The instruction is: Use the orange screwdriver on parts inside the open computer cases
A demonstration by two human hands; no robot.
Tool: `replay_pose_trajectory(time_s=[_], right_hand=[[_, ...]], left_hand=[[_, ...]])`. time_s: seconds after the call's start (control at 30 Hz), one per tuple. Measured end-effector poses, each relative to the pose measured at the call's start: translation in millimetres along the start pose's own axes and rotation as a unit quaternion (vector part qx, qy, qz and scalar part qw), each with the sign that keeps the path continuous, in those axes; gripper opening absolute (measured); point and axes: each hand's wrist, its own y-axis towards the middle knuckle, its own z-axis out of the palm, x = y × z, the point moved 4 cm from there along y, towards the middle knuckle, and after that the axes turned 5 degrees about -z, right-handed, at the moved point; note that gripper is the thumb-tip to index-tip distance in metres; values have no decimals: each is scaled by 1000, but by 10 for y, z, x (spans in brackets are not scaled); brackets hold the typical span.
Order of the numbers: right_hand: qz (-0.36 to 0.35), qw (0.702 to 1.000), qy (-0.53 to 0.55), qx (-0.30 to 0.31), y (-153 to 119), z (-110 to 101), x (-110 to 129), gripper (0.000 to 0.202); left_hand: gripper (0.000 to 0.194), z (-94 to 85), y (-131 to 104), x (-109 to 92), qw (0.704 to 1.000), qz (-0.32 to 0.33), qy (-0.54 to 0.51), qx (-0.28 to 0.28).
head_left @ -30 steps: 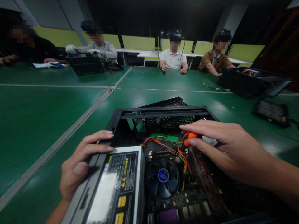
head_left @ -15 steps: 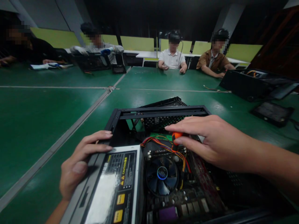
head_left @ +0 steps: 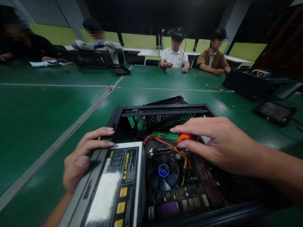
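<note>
An orange-handled tool [head_left: 184, 138] is pinched by the right hand [head_left: 214, 138] over cables [head_left: 185, 157]; the case [head_left: 163, 110] below, gripped by the left hand [head_left: 81, 157], is already opened; the fan [head_left: 163, 178] nearer than that pinch and the power box [head_left: 106, 192] leftward are seemingly still fitted.

The right hand [head_left: 217, 143] partly hides the orange-handled tool [head_left: 184, 138] — its tip is lost among the wires [head_left: 163, 146]. The bottom edge cuts off the power supply [head_left: 113, 183], the case [head_left: 163, 111] and the left forearm [head_left: 59, 203]; the right edge crops the right forearm [head_left: 276, 168]. The label's finest print [head_left: 133, 168] is too small to read, and the co-worker in black [head_left: 38, 47] is cut by the left edge
</note>
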Motion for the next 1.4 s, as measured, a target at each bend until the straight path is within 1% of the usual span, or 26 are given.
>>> replay_pose_trajectory(time_s=[0.07,0.1,0.2,0.3,0.4,0.57,0.73,0.97,1.13,1.23,1.3,1.33,1.4], right_hand=[[15,1000,-6,-25,-87,-96,50,26],[20,999,-8,-26,-140,-143,86,28],[16,1000,14,9,-293,-217,208,35],[4,997,53,50,-377,-162,279,38],[-8,995,81,64,-375,-65,284,37],[-12,994,91,60,-351,22,261,37],[-16,995,81,59,-370,32,254,40],[-5,994,79,71,-376,10,252,37],[-26,995,76,50,-380,59,271,37],[-57,995,68,39,-371,73,282,34],[-86,994,52,47,-366,67,310,34],[-90,993,48,58,-365,61,324,34],[-76,991,58,89,-367,51,347,38]], left_hand=[[39,13,7,-9,1000,12,-11,2],[39,18,10,-10,1000,9,-17,2],[39,27,13,-14,1000,5,-27,-1],[39,31,20,-18,999,14,-30,7],[38,31,29,-17,999,17,-37,7],[37,47,24,-30,999,18,-42,11],[37,45,16,-39,999,5,-42,5],[37,54,16,-47,999,6,-35,7],[38,49,12,-31,999,2,-35,-1],[38,51,12,-40,999,8,-31,2],[38,53,14,-45,1000,8,-28,2],[38,53,14,-46,1000,6,-28,1],[38,51,13,-47,1000,4,-30,-4]])
